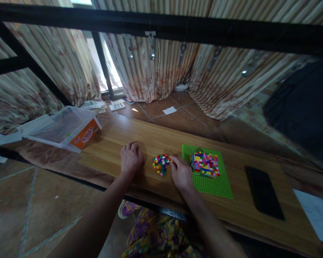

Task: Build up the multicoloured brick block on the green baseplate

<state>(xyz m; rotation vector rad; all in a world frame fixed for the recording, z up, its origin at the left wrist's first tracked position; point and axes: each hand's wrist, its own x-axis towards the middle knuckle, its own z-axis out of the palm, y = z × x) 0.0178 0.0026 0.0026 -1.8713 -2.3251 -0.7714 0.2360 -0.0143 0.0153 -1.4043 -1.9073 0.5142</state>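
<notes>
My left hand (pixel 131 157) rests on the wooden table (pixel 118 143) with its fingers curled under in a loose fist, nothing visible in it. A small heap of loose coloured bricks (pixel 160 164) lies just to its right. My right hand (pixel 181 172) lies beside that heap, fingertips pinched at its right edge; what they hold is too small to make out. Right of this hand a green baseplate (pixel 215 184) carries a block of multicoloured bricks (pixel 205 164) built on its upper part.
A clear plastic box with an orange label (pixel 70 129) lies tipped at the table's left end. A black phone (pixel 263 192) lies flat right of the baseplate, a white sheet (pixel 316 213) beyond it. A black metal frame (pixel 161 28) crosses overhead; curtains hang behind.
</notes>
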